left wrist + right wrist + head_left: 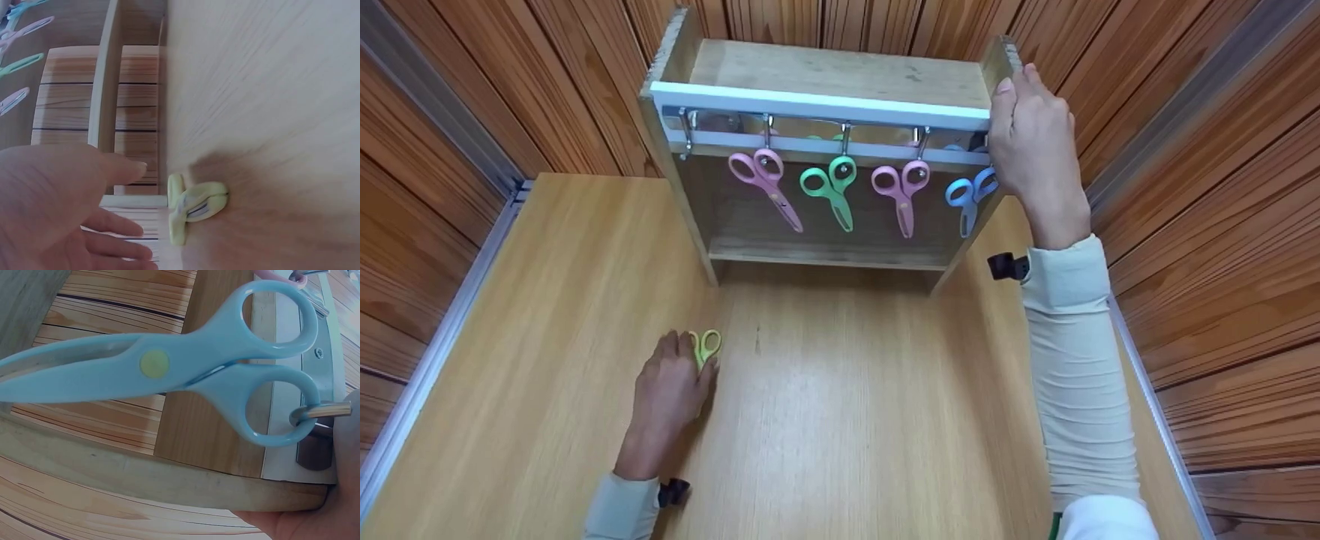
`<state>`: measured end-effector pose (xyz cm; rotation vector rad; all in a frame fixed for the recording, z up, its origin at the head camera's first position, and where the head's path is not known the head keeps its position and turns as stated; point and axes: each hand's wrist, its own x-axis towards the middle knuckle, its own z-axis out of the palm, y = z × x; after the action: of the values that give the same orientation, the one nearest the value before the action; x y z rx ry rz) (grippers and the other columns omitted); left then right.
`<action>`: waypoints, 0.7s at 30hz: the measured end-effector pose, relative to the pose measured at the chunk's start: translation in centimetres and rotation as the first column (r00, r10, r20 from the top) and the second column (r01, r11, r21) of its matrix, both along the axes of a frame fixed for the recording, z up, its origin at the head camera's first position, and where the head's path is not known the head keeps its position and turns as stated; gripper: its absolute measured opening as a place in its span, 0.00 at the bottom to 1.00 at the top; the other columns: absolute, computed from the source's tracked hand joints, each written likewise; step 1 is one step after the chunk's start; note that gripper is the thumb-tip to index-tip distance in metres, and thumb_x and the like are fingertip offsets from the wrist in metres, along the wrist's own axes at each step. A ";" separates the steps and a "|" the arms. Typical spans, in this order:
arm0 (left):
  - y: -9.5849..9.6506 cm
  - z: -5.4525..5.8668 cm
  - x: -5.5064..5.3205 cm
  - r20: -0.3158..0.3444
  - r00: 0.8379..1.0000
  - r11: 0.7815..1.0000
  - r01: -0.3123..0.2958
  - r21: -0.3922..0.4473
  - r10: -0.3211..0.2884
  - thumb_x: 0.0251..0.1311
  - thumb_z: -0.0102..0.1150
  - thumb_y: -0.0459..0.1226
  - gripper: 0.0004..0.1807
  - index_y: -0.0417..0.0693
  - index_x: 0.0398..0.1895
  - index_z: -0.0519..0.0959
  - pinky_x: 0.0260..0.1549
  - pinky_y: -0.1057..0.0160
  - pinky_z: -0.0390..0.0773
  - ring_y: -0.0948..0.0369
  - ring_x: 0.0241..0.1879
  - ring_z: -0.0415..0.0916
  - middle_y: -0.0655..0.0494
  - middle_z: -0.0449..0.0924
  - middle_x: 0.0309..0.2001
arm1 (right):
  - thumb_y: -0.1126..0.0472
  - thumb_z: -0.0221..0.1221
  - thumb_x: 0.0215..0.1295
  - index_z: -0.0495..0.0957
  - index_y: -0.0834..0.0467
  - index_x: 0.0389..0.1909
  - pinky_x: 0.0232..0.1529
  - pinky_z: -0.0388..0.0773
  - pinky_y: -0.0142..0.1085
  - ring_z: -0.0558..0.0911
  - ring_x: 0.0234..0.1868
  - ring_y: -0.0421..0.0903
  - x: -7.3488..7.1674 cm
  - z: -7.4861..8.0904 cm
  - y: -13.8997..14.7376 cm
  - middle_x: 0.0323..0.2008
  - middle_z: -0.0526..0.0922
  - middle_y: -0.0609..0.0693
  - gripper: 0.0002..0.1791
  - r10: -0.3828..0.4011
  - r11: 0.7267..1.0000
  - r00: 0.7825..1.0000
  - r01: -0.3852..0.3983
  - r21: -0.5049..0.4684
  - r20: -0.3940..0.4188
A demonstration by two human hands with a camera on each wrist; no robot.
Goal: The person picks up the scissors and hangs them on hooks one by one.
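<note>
Yellow-green scissors (707,346) lie on the table. Close beside them is my left hand (669,386); in the left wrist view its thumb and fingers are spread apart, with the scissors (202,202) just beyond the fingertips. My right hand (1039,150) grips the upper right corner of a wooden rack (840,71), thumb over the front edge. Blue scissors (968,199) hang from a hook right beside that hand, one finger loop over the metal. Further left on the rack hang pink scissors (904,196), green scissors (834,193) and another pink pair (769,184).
A metal hook (686,131) sits at the left end of the white hook rail (817,105). The rack stands at the back of the wooden table (825,405). Wood-patterned panels (1222,300) enclose the back and both sides, with metal framing (442,337) along the edges.
</note>
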<state>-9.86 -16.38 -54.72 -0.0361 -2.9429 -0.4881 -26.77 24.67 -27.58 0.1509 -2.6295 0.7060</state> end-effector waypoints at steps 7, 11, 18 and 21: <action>0.8 -0.3 0.7 0.002 0.998 0.994 -0.057 -0.091 0.057 0.65 0.69 0.41 0.36 0.17 0.64 0.71 0.50 0.35 0.86 0.26 0.61 0.77 0.16 0.74 0.63 | 0.45 0.30 0.84 0.71 0.67 0.73 0.79 0.62 0.54 0.63 0.82 0.57 0.0 0.0 -0.1 0.79 0.65 0.63 0.36 -0.003 1.000 1.000 0.003 0.006 -0.011; 1.0 -0.5 1.0 -0.065 0.997 0.983 -0.053 -0.177 0.042 0.62 0.71 0.41 0.36 0.16 0.62 0.73 0.48 0.38 0.88 0.28 0.59 0.79 0.17 0.77 0.60 | 0.46 0.31 0.84 0.71 0.68 0.73 0.80 0.60 0.52 0.63 0.82 0.55 -0.1 0.0 0.0 0.78 0.66 0.62 0.36 -0.003 1.000 1.000 0.003 -0.008 -0.025; 1.0 -1.1 1.1 -0.050 0.998 0.978 -0.045 -0.203 0.035 0.65 0.67 0.39 0.33 0.14 0.59 0.73 0.50 0.38 0.87 0.28 0.59 0.80 0.18 0.78 0.58 | 0.45 0.31 0.84 0.72 0.68 0.72 0.80 0.60 0.53 0.63 0.82 0.56 0.0 -0.2 -0.1 0.79 0.64 0.62 0.37 -0.010 1.000 1.000 0.010 -0.010 -0.027; 1.0 -1.3 1.0 -0.043 0.998 0.973 -0.049 -0.227 0.040 0.67 0.65 0.39 0.31 0.14 0.57 0.74 0.46 0.39 0.88 0.30 0.57 0.82 0.19 0.80 0.56 | 0.45 0.31 0.84 0.72 0.67 0.72 0.80 0.60 0.53 0.62 0.82 0.56 0.0 -0.2 -0.1 0.79 0.64 0.62 0.37 -0.010 1.000 1.000 0.010 -0.008 -0.025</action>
<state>-8.91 -15.37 -56.03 -0.0068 -2.9390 -0.1386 -26.78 24.55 -27.74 0.1427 -2.6019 0.7064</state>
